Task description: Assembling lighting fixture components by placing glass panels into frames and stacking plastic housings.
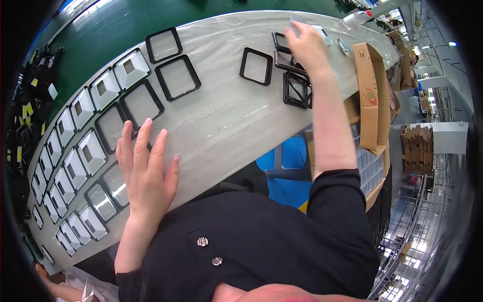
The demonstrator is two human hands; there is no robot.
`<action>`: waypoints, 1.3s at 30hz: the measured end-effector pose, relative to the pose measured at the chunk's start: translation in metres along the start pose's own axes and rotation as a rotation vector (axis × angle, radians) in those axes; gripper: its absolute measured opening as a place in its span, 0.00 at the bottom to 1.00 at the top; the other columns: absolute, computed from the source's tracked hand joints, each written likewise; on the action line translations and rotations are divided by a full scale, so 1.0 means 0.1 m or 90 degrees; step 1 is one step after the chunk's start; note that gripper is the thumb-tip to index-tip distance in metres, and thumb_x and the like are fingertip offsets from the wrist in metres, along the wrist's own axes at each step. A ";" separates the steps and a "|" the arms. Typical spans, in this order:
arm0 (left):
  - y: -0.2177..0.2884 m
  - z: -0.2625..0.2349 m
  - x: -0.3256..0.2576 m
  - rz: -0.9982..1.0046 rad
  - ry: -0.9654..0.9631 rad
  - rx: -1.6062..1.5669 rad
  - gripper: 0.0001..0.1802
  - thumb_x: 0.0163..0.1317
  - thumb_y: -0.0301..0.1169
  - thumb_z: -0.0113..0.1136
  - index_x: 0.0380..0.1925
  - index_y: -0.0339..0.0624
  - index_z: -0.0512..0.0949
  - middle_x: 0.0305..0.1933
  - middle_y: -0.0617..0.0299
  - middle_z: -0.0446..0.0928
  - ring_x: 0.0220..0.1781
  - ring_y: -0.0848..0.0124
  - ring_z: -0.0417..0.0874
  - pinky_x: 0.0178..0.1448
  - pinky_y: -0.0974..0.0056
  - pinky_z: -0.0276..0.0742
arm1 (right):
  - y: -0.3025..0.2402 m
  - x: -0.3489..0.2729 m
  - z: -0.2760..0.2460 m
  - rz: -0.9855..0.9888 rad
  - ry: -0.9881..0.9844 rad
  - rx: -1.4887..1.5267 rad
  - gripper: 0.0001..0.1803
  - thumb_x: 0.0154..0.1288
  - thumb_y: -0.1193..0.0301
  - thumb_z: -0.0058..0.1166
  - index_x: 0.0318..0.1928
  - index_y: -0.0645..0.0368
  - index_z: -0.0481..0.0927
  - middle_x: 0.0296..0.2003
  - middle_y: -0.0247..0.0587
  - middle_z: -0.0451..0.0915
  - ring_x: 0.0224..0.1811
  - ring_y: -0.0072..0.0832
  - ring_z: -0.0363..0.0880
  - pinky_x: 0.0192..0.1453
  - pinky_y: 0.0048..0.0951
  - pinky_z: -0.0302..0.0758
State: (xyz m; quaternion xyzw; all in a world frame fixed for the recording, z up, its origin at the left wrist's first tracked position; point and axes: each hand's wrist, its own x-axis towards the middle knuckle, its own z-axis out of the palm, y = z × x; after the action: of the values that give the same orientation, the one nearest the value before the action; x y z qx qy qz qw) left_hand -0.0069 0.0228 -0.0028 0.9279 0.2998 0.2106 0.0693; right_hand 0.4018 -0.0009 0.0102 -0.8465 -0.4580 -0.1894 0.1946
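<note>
My left hand [146, 168] is spread with nothing in it, over the left part of the table beside black rectangular frames [142, 100]. Some of its fingertips overlap a frame's edge in the picture; whether they touch it I cannot tell. At the far right, my right hand [308, 48] reaches out with its fingers apart and partly bent. A small clear pane [296, 18] lies just beyond its fingertips; contact is unclear. Below this hand is a loose group of black frames [297, 90], partly hidden by the hand and forearm. Another black frame [256, 66] lies to their left.
Rows of white housings with square windows [104, 88] fill the table's left side. A clear bottle [356, 19] lies at the far right edge. An open cardboard box [369, 100] stands at right, above a divided tray [369, 168]. A blue chair [287, 176] is below the table.
</note>
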 end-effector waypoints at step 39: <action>0.39 0.45 0.44 0.041 -0.118 -0.291 0.54 0.44 0.36 0.74 0.70 0.45 0.53 0.62 0.49 0.70 0.68 0.53 0.66 0.71 0.55 0.63 | -0.80 -1.53 -0.53 -0.310 -0.139 0.495 0.11 0.49 0.87 0.54 0.31 0.59 0.82 0.40 0.38 0.84 0.48 0.37 0.81 0.52 0.35 0.77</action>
State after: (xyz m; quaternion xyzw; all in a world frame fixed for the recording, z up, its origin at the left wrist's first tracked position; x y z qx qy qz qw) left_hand 0.0651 0.0171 -0.0183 0.9124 0.2072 0.1894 0.2978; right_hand 0.2486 -0.0943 -0.0082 -0.5936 -0.6981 0.0464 0.3978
